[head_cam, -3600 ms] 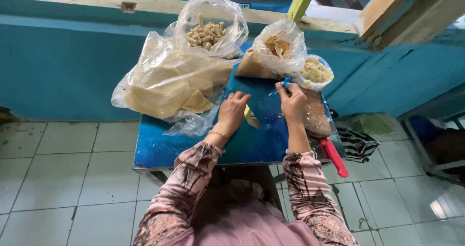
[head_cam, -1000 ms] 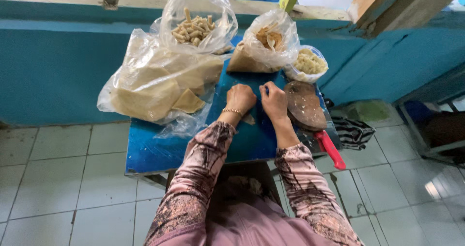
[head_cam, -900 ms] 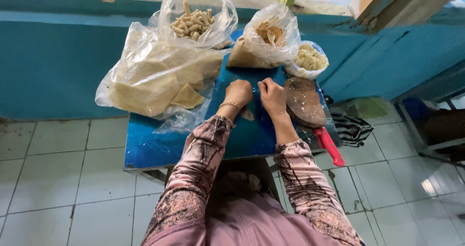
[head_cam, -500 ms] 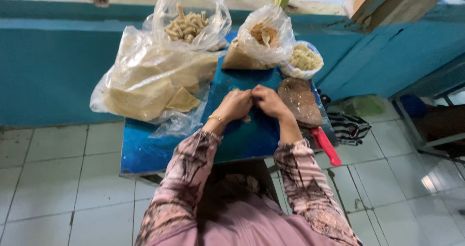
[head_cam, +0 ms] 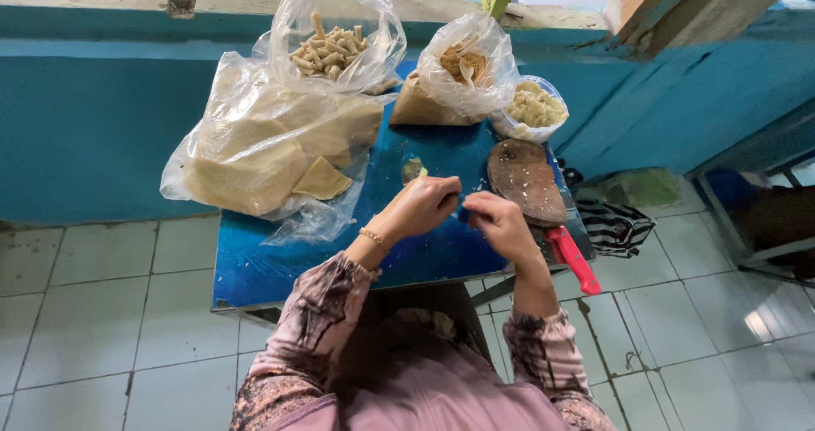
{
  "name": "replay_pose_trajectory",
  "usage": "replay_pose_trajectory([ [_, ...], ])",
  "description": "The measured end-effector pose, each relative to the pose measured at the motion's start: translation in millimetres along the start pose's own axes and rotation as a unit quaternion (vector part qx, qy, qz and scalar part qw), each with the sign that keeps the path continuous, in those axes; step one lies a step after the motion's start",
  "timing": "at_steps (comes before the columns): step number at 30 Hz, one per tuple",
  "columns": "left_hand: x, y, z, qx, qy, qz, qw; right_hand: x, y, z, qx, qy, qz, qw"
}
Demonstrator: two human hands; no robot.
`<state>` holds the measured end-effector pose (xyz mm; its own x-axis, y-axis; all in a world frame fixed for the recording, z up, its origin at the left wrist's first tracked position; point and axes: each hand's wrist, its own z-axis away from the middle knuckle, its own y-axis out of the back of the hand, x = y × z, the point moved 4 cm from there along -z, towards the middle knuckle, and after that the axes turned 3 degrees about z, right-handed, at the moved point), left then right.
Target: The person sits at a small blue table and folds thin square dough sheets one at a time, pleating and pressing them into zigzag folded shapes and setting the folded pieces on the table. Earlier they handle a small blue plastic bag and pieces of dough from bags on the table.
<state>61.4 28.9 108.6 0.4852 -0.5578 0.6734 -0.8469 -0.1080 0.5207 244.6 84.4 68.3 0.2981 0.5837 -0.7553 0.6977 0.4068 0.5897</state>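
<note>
- Small blue object (head_cam: 463, 213), mostly hidden: pinched between left hand (head_cam: 422, 208) and right hand (head_cam: 499, 221), fingertips meeting, above blue tabletop (head_cam: 280, 265) centre.
- Brown oval wooden board (head_cam: 526, 179): 2 o'clock of hands.
- Red-handled tool (head_cam: 574, 259): 4 o'clock.

Table: you sat at a blue table (head_cam: 280, 265) set against a teal wall (head_cam: 85, 134).
Big bag: a clear bag (head_cam: 255, 151) of flat tan sheets lay at your far left; one sheet (head_cam: 321, 180) poked out of its mouth.
Stick bag: a clear bag (head_cam: 340, 36) of pale short sticks stood behind it, touching it.
Middle bag: a bag (head_cam: 463, 70) of brown crumbs stood just to its right.
Bowl: a small clear bowl (head_cam: 533, 108) of pale pieces sat beside that bag.
Board: a worn brown board (head_cam: 526, 180) lay at your right.
Handle: a red handle (head_cam: 576, 259) stuck out over the table's edge.
Floor: you had pale tiles (head_cam: 110, 295) below, with a striped cloth (head_cam: 618, 225) on them at the right.
</note>
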Motion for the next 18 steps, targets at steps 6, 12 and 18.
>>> replay_pose_trajectory([
  [6, 50.7, 38.8, 24.6, 0.053, -0.025, 0.060, 0.997, -68.9, 6.8, 15.9, 0.038, 0.060, -0.096, 0.993],
  [12, 67.5, 67.2, 31.5, 0.156, -0.024, 0.044, 0.987, -114.8, 13.9, -9.0, 0.046, 0.010, -0.137, 0.989],
  [18, 58.3, 56.9, 56.1, 0.136, -0.012, -0.008, 0.991, -112.1, -7.6, -0.8, 0.095, 0.071, -0.063, 0.991],
])
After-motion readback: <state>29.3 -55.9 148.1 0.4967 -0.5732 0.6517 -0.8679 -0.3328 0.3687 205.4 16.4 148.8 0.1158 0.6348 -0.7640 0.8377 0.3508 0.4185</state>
